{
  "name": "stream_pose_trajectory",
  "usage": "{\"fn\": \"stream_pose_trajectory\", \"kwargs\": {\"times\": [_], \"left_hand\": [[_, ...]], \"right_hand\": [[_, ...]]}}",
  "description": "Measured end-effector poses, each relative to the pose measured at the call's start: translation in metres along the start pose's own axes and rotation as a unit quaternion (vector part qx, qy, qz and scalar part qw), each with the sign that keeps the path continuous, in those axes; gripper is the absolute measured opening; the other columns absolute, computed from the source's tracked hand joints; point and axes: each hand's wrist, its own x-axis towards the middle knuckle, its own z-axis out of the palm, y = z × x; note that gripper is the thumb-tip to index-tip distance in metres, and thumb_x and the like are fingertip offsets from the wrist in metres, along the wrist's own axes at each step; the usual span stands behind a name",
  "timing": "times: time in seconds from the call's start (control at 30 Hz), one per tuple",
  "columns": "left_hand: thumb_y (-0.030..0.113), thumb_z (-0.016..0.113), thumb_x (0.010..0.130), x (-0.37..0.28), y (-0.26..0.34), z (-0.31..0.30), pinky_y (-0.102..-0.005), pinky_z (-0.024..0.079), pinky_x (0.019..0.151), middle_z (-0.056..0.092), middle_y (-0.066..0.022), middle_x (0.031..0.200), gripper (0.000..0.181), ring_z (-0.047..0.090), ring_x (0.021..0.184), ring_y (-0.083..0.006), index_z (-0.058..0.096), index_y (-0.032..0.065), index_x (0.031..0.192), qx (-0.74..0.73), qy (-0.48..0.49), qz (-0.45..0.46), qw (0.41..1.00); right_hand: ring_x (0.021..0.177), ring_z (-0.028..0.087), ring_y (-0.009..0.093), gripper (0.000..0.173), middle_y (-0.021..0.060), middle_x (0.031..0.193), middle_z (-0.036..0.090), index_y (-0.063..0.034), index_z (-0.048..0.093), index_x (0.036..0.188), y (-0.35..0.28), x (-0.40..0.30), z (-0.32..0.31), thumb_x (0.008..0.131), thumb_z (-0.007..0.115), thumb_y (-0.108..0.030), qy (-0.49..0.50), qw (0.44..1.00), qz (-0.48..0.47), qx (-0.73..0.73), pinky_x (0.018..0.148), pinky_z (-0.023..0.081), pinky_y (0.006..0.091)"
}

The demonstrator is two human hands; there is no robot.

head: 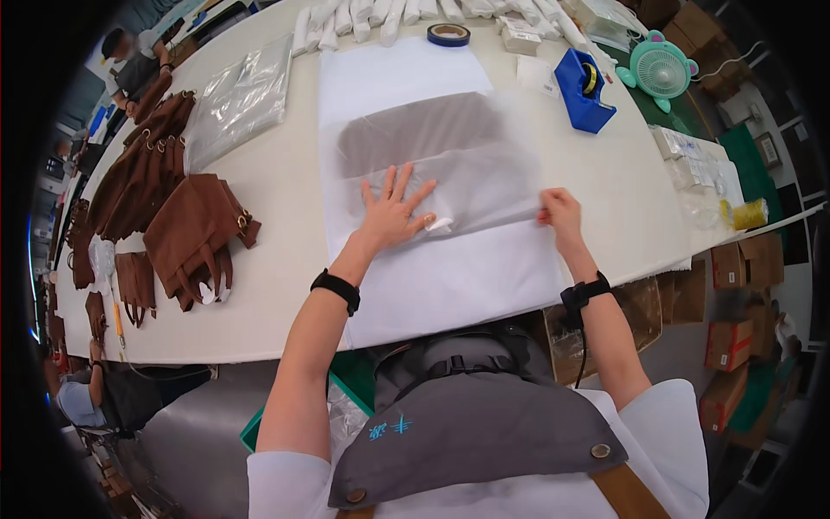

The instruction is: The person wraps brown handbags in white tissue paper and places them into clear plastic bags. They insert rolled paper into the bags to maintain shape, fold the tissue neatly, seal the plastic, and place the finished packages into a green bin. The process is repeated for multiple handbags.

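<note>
A thin translucent sheet (519,146), likely tissue paper or frosted plastic, lies around a flat brownish item (428,126) that shows dimly through it. Fingers spread, my left hand (394,211) presses flat on the folded sheet near its lower left. A small white scrap (440,225) shows beside my left thumb. My right hand (561,214) has its fingers curled at the sheet's right edge and pinches it there. Beneath all this, large white paper sheets (447,279) reach to the table's front edge.
Brown bags (188,230) lie on the left of the white table (272,311), near clear plastic bags (243,97). A blue tape dispenser (580,94), a tape roll (449,35), white rolled pieces (389,19) and a green fan (660,70) stand farther back. Other people (133,61) are at left.
</note>
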Motion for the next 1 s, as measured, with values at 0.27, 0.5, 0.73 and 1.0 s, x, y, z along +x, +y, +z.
{"fn": "stream_pose_trajectory", "kwargs": {"times": [0.27, 0.5, 0.73, 1.0], "left_hand": [[0.055, 0.040, 0.085, -0.007, -0.003, 0.005, -0.0697, 0.003, 0.095, 0.007, -0.0114, 0.147, 0.057, 0.006, 0.134, -0.0348, 0.030, 0.0329, 0.136, -0.004, 0.038, 0.003, 0.999], [0.053, 0.044, 0.084, -0.007, 0.005, -0.003, -0.0685, 0.000, 0.094, 0.007, -0.0123, 0.147, 0.057, 0.005, 0.135, -0.0350, 0.031, 0.0320, 0.136, -0.043, 0.013, -0.008, 0.999], [0.052, 0.047, 0.084, -0.006, 0.007, -0.008, -0.0666, -0.007, 0.094, 0.007, -0.0135, 0.147, 0.058, -0.001, 0.135, -0.0327, 0.033, 0.0310, 0.135, -0.084, -0.014, -0.018, 0.996], [0.050, 0.049, 0.083, -0.012, 0.003, -0.007, -0.0645, -0.007, 0.096, 0.007, -0.0137, 0.147, 0.056, -0.002, 0.136, -0.0317, 0.038, 0.0275, 0.133, -0.082, -0.017, -0.025, 0.996]], "right_hand": [[0.108, 0.047, 0.030, 0.035, 0.0143, 0.104, 0.057, -0.0097, 0.049, 0.119, -0.042, -0.020, 0.097, 0.085, 0.053, -0.020, -0.056, 0.788, -0.504, -0.350, 0.092, 0.036, 0.0454], [0.122, 0.032, 0.042, 0.046, 0.0303, 0.105, 0.053, -0.0043, 0.044, 0.125, -0.057, 0.144, -0.007, 0.084, 0.051, -0.023, 0.289, 0.713, -0.395, -0.501, 0.099, 0.022, 0.0577], [0.098, 0.053, 0.029, 0.028, 0.0197, 0.091, 0.061, -0.0001, 0.064, 0.090, -0.090, 0.215, -0.099, 0.081, 0.055, -0.026, 0.219, 0.953, -0.095, -0.189, 0.091, 0.036, 0.0389], [0.079, 0.050, 0.013, 0.028, 0.0033, 0.077, 0.058, 0.0004, 0.062, 0.081, -0.048, 0.201, -0.082, 0.079, 0.064, -0.028, 0.285, 0.955, -0.080, 0.026, 0.075, 0.038, 0.0270]]}}
